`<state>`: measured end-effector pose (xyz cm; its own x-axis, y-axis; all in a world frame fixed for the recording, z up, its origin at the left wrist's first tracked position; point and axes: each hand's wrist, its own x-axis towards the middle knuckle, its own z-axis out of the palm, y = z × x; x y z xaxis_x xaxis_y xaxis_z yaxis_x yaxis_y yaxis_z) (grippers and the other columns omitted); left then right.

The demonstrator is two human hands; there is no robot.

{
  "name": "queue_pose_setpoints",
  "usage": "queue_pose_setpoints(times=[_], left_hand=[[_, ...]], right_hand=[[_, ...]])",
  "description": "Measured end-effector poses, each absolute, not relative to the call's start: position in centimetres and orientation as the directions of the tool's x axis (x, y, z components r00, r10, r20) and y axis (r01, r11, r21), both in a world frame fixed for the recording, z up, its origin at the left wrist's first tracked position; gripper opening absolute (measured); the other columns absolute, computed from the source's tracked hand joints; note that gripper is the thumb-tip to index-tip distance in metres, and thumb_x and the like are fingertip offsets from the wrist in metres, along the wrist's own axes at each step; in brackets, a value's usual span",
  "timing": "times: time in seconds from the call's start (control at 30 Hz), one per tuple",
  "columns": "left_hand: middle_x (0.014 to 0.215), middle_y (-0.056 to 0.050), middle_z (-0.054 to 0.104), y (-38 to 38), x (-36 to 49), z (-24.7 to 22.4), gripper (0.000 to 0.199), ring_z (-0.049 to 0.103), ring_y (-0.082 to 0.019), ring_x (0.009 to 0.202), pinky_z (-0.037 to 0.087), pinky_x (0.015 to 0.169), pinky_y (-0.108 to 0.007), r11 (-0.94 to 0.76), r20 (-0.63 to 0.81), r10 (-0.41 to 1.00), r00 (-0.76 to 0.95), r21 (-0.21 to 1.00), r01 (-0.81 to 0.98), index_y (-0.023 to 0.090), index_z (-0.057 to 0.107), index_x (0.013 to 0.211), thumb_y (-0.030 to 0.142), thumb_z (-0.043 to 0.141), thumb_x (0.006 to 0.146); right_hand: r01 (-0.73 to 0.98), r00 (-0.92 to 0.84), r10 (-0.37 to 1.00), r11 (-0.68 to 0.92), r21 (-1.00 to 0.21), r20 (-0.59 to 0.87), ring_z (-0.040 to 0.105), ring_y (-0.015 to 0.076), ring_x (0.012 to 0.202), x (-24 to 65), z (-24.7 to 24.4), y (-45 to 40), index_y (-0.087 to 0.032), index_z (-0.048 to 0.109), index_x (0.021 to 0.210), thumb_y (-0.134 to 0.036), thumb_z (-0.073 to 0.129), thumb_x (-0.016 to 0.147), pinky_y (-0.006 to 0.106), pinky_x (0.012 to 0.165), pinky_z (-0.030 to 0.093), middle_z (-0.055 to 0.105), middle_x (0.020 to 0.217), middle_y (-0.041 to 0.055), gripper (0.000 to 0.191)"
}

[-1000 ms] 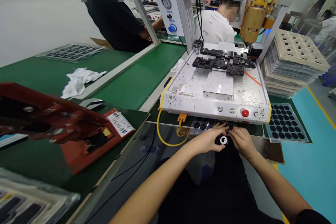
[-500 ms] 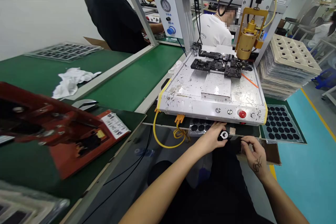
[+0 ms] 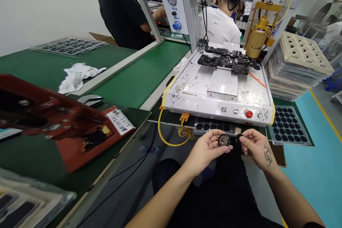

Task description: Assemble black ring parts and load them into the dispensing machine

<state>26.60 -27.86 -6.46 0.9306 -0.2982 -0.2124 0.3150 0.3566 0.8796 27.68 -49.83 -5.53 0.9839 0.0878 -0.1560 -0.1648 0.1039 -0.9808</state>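
Note:
Between the fingertips of my left hand (image 3: 207,149) is a small round black part with a ring-shaped opening (image 3: 223,140), its open face turned up. My right hand (image 3: 255,145) pinches a thin black disc (image 3: 239,138) by its edge. The two pieces are held close together, a small gap apart, over my lap. Both hands are just in front of the white bench machine (image 3: 197,104). Under its front edge lies a clear sheet of black discs (image 3: 207,125), partly covered by the machine.
Black fixtures (image 3: 224,60) sit on the machine beneath a gold press head (image 3: 257,41). A tall stack of trays (image 3: 304,57) and another sheet of black discs (image 3: 288,124) are at right. A red hand press (image 3: 88,128) stands left. Two people work behind.
Both hands have come up slightly and closer together. The left hand has turned the round part, so its ring-shaped opening now shows; the disc in the right hand has become visible.

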Motion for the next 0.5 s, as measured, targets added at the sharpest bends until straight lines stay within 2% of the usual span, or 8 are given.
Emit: queue_pose_setpoints(times=[0.13,0.27,0.5], left_hand=[[0.116,-0.011,0.083,-27.0,25.5,-5.1,0.059,0.081,-0.028,0.111,0.062,0.105,-0.042,0.469,-0.278,-0.266,0.923,0.799,0.376,0.018,0.067,0.119,0.027,0.101,0.072],[0.119,-0.015,0.083,-26.5,24.5,-4.0,0.054,0.080,-0.031,0.112,0.062,0.107,-0.048,0.532,-0.305,-0.253,0.918,0.749,0.395,0.015,0.073,0.127,0.041,0.093,0.084],[0.121,-0.016,0.083,-26.4,23.5,-4.0,0.047,0.080,-0.034,0.114,0.058,0.113,-0.056,0.556,-0.254,-0.233,0.939,0.757,0.343,0.014,0.076,0.129,0.040,0.088,0.092]], right_hand=[[-0.211,0.970,0.158,0.159,-0.964,-0.186,0.053,0.0125,0.047,28.0,-5.6,-49.1,-0.022,0.068,0.089,-0.052,0.091,0.083,0.027,0.049,0.045,0.061,0.056,-0.0057,0.038],[-0.217,0.963,0.191,0.119,-0.969,-0.192,0.056,0.0134,0.051,27.6,-5.4,-49.3,-0.022,0.069,0.093,-0.053,0.086,0.089,0.028,0.054,0.047,0.063,0.058,-0.0045,0.036],[-0.356,0.901,0.333,0.208,-0.911,-0.277,0.052,0.0106,0.051,26.7,-4.4,-49.7,-0.022,0.064,0.085,-0.050,0.084,0.094,0.023,0.052,0.042,0.060,0.057,-0.0044,0.036]])
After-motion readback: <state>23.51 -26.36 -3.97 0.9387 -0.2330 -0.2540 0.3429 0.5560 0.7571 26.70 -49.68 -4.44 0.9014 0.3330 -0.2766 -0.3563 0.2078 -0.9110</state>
